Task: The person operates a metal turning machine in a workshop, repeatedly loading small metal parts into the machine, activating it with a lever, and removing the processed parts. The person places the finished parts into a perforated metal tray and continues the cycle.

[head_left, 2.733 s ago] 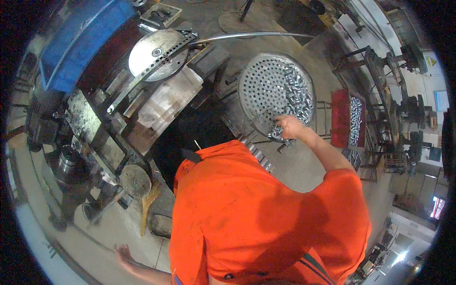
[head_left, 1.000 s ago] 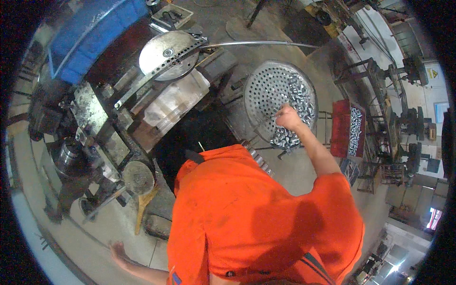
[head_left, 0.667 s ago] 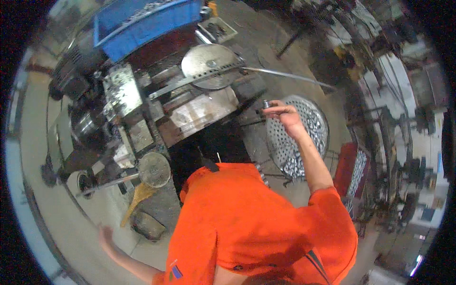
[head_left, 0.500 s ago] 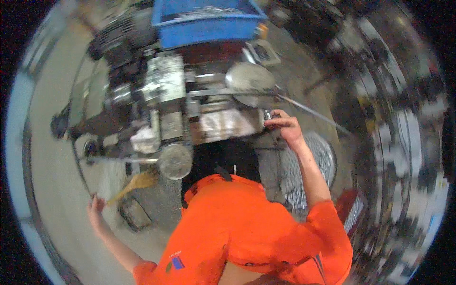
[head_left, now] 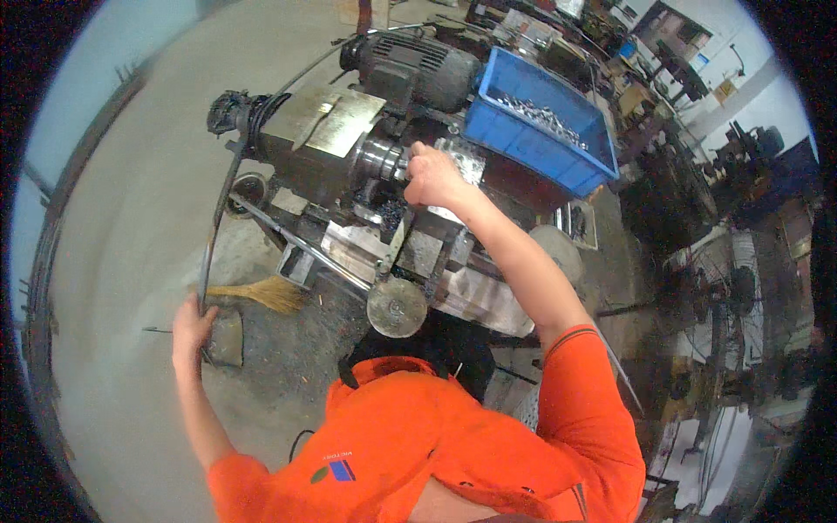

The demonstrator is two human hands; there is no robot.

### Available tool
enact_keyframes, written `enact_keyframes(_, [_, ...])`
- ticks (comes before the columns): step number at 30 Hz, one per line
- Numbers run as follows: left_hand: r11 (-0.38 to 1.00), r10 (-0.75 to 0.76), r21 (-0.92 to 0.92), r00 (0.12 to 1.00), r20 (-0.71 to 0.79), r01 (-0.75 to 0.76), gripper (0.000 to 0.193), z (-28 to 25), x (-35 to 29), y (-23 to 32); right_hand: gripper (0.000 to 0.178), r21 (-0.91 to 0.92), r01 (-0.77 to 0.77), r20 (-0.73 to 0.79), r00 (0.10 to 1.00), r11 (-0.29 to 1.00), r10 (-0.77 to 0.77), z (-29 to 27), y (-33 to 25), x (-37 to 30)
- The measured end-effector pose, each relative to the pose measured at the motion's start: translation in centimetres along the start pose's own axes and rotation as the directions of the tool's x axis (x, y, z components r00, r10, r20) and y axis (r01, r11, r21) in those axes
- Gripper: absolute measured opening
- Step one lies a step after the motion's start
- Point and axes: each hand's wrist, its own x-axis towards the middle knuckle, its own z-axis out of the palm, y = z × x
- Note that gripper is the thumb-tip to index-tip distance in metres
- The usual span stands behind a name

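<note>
right hand at the spindle chuck, left hand on the lever rod

the right hand [head_left: 433,180] is just to the right of the spindle chuck [head_left: 377,160], fingers bent toward its face. whether they pinch a part cannot be told; the knuckles hide the fingertips. the left hand [head_left: 192,329] is wrapped around the lever rod [head_left: 214,224], left of the chuck and nearer the body. whether the chuck is turning is also unclear.

for good practice, keep any part square to the chuck axis and seat it evenly. hold the rod steady while fingers are at the chuck; withdraw them before working it. keep the right forearm clear of the round metal disc [head_left: 397,307] on the chuck's near side and the blue crate [head_left: 523,142] to its right.
</note>
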Motion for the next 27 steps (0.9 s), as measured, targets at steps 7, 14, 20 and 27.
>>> enact_keyframes(7, [0.999, -0.018, -0.049, 0.979, -0.205, 0.009, 0.032, 2.0, -0.2, -0.6, 0.022, 0.246, 0.000, -0.060, 0.998, 0.969, 0.015, 3.2, 1.4, 2.2])
enact_keyframes(14, [0.995, -0.024, 0.086, 0.983, -0.183, 0.041, 0.023, 2.0, 1.3, -1.3, 0.019, 0.430, -0.085, -0.057, 0.991, 0.899, 0.121, 2.7, 0.3, 3.2])
enact_keyframes(20, [0.917, -0.030, 0.381, 0.971, -0.235, 0.121, 0.015, -0.6, 7.7, -10.2, 0.023, 0.494, -0.237, -0.006, 0.961, 0.837, 0.276, 2.8, 0.8, 2.9])
enact_keyframes(27, [0.815, 0.182, 0.578, 0.928, -0.325, 0.043, 0.019, -2.0, 14.5, -16.5, 0.015, 0.423, -0.161, -0.060, 0.977, 0.891, 0.205, 3.1, 1.1, 3.0])
